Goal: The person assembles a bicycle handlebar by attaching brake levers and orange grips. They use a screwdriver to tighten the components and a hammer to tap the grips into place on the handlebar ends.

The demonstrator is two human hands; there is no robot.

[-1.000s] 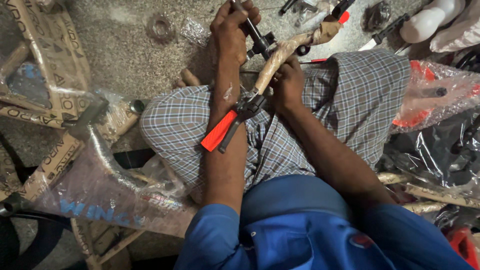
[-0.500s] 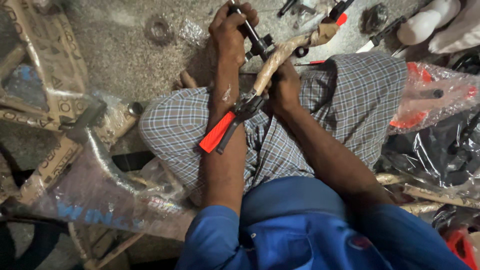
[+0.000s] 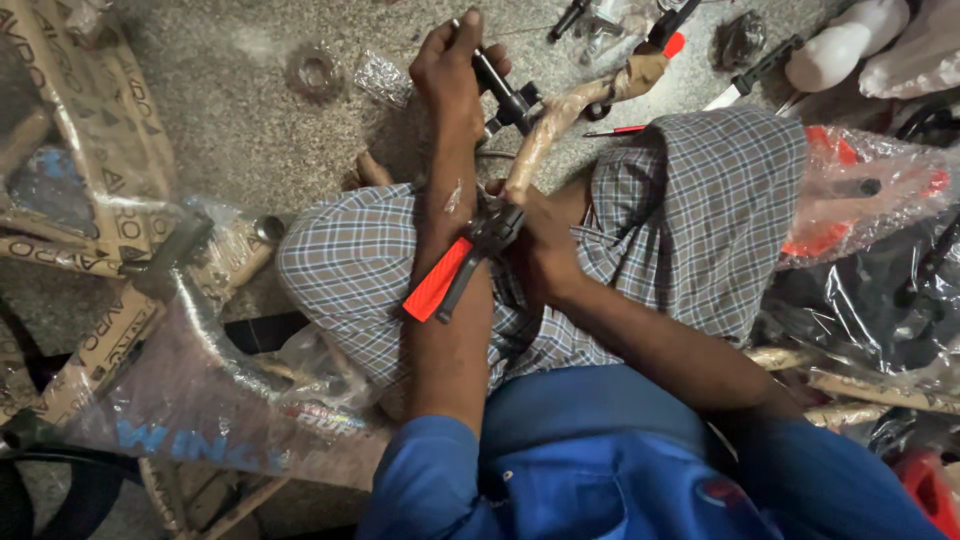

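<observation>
Pliers (image 3: 470, 262) with red handles sit clenched in my right hand (image 3: 535, 245), over my lap. My left hand (image 3: 450, 70) grasps the black stem (image 3: 505, 90) of the paper-wrapped handlebar (image 3: 550, 125). Both look stiff, fairly light; wrapping may slip.

Clear plastic wrap (image 3: 190, 400) on frame, lower left — brown printed paper wrap (image 3: 95, 110) beside.

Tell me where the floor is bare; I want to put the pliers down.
Bare concrete floor lies left of the left hand, between the wrapped frame and the small ring. Crowded: tools top right, plastic bags at right.
</observation>
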